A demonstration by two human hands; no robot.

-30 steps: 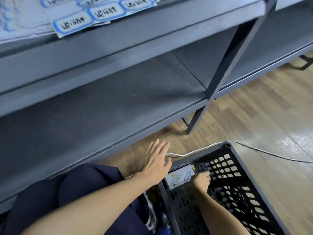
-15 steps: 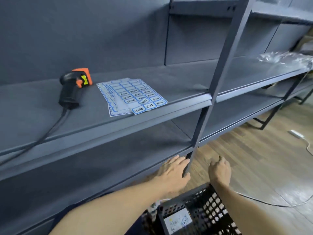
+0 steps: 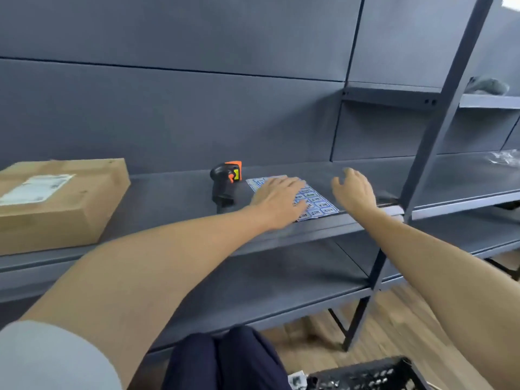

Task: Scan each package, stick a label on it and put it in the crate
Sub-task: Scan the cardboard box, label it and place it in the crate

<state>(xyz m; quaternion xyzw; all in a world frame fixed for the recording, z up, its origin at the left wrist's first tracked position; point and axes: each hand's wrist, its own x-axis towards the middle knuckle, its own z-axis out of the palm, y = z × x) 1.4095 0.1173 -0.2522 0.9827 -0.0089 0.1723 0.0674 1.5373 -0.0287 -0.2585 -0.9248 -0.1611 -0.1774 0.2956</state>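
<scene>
Head view: left hand [image 3: 277, 199] lies flat, fingers straight, on the label sheet [image 3: 315, 202] beside the scanner [image 3: 225, 184]. Right hand [image 3: 355, 190] hovers, fingers loosely curled, holding nothing. Cardboard package [image 3: 56, 204] sits far left on the shelf [image 3: 174, 198]; crate [image 3: 365, 375] below.

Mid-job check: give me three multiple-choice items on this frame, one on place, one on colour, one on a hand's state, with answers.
1. The scanner lies:
A. just left of the label sheet
B. on the cardboard box
C. in the crate

2. The scanner's head is:
A. green
B. orange
C. white

3. The left hand:
A. grips the scanner
B. lies flat over the label sheet
C. lifts the box

Answers: 1 A, both lie on the shelf, side by side. 2 B, orange cap on black body. 3 B, fingers spread over the labels; the right hand hovers open nearby.
</scene>
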